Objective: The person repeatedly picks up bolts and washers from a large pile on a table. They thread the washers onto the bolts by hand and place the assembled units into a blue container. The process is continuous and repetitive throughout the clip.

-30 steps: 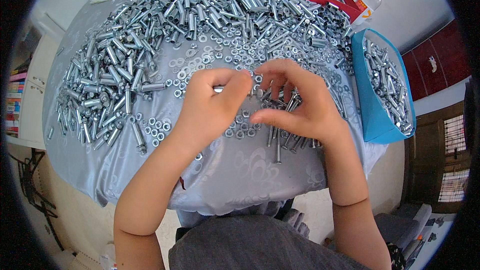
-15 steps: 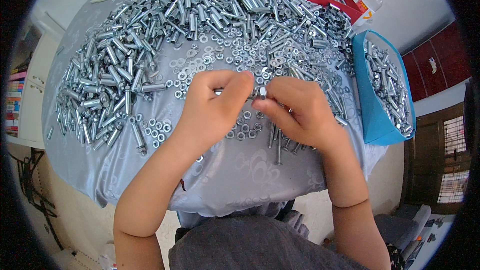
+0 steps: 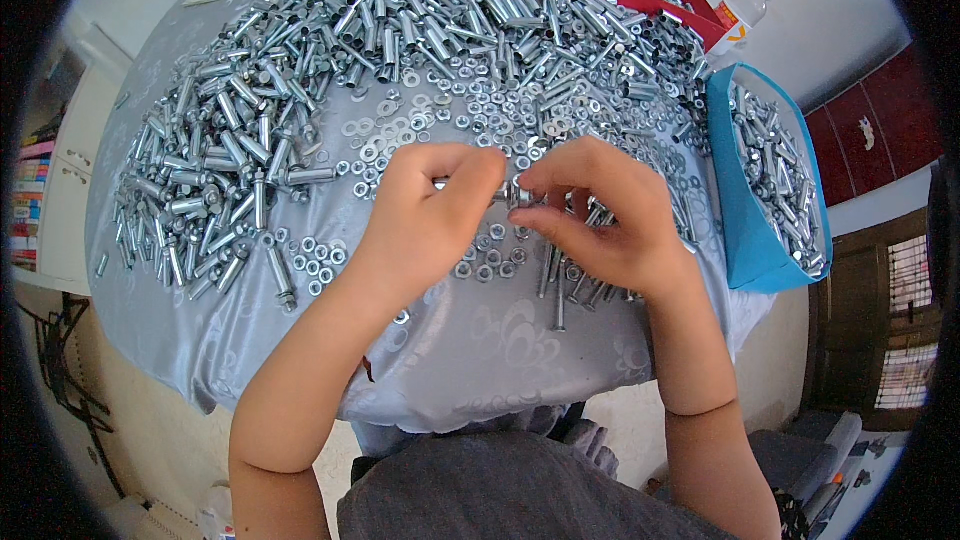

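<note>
Over the middle of the table, my left hand [image 3: 425,205] is closed around a metal bolt, most of which its fingers hide. The bolt's end sticks out to the right and carries a shiny hex nut [image 3: 519,196]. Thumb and index finger of my right hand [image 3: 620,220] pinch at that nut, the other fingers curled loosely. Below my hands lie several loose nuts [image 3: 486,272]. Long thin bolts [image 3: 558,300] lie under and in front of my right hand.
A large heap of metal sleeves and bolts [image 3: 240,130] spreads across the cloth-covered table [image 3: 500,360]. Washers [image 3: 390,108] and nuts lie mid-table. A blue box [image 3: 745,210] at the right and a red box [image 3: 700,25] at the back hold more parts. Beside the red box stands a plastic bottle [image 3: 745,5].
My right hand's fingers have spread a little and its knuckles have risen around the nut. The left hand keeps nearly the same place and grip.
</note>
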The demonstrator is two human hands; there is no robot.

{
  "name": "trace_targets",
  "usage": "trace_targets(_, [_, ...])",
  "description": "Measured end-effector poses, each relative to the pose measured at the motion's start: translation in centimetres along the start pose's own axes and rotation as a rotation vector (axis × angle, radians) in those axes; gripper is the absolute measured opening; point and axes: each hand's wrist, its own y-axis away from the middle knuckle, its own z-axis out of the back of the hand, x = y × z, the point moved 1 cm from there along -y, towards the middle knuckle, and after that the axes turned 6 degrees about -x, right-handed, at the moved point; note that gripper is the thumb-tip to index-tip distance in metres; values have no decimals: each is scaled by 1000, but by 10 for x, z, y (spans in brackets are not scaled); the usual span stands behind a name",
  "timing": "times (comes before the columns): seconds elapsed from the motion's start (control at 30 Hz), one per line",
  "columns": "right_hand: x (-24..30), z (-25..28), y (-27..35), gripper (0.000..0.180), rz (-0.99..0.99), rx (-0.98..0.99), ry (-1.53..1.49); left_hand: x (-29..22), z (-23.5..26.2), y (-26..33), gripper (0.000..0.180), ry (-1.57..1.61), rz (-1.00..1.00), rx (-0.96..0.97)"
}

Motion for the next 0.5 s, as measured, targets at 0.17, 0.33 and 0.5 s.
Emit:
trace_targets(0.17, [0, 3, -1, 23, 57, 28, -15, -1, -2, 1, 27, -19, -80, -4])
trace_targets(0.33, [-12, 3, 0, 25, 252, 76, 88, -4, -1, 2, 27, -1, -34, 0])
trace_targets(0.5, [-5, 1, -2, 24, 113, -22, -37, -3, -2, 1, 30, -17, -88, 25])
